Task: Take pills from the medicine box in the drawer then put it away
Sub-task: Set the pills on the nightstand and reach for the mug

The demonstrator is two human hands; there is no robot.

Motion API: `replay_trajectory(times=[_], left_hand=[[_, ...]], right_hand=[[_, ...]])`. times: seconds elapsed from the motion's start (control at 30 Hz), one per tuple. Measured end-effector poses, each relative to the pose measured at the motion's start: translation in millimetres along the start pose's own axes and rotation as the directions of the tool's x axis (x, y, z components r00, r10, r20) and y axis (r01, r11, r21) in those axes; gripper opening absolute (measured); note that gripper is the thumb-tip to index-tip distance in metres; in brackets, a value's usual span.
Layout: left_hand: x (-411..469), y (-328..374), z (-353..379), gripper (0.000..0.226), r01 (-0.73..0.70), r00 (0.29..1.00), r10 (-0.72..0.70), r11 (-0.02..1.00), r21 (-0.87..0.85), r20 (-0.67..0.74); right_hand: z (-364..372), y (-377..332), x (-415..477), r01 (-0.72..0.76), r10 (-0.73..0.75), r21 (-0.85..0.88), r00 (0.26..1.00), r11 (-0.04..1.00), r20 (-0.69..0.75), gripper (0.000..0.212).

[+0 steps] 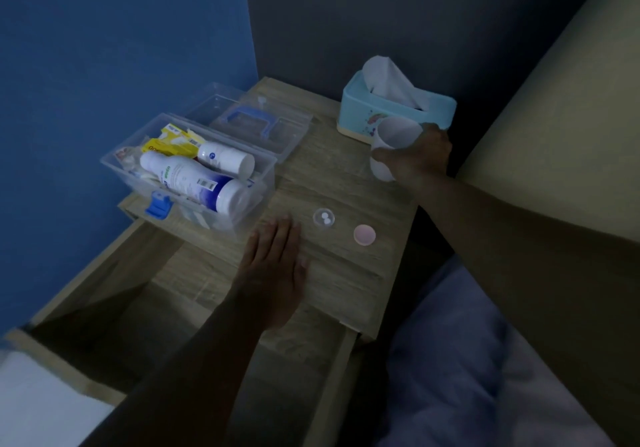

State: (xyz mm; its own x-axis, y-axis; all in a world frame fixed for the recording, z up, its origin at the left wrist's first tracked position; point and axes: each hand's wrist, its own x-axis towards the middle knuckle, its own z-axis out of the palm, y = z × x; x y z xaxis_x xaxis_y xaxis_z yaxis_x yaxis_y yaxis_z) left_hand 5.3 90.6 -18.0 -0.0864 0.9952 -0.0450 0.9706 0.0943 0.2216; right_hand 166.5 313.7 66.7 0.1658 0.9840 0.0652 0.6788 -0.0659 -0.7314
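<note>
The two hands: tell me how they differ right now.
The left hand lies flat and open, palm down on the nightstand top, holding nothing; the right hand is curled around a white cup.
The left hand sits near the front edge beside the medicine box; the right hand is farther back, by the tissue box.
Both are bare and reach over the same nightstand top.

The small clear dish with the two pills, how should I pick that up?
Pinch the small clear dish by its rim from above, two fingers on opposite sides. It sits low, flat and open-topped on the nightstand, so keep it level or the pills may spill.
</note>
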Motion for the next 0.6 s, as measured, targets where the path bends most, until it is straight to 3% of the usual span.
replay_trajectory(times=[0.3,0.6], left_hand=[[-1,1,-4,0.073,-0.015,1.0,0.014,0.998,0.055,0.008],[1,-1,-2,0.066,-0.008,0.999,0.007,1.0,0.029,0.046]], right_hand=[[-8,-9,-42,0.179,-0.186,0.093,0.98,0.979,0.075,0.09],[-15,-11,-61,0.244,-0.253,0.076,0.958,0.967,0.138,0.091]])
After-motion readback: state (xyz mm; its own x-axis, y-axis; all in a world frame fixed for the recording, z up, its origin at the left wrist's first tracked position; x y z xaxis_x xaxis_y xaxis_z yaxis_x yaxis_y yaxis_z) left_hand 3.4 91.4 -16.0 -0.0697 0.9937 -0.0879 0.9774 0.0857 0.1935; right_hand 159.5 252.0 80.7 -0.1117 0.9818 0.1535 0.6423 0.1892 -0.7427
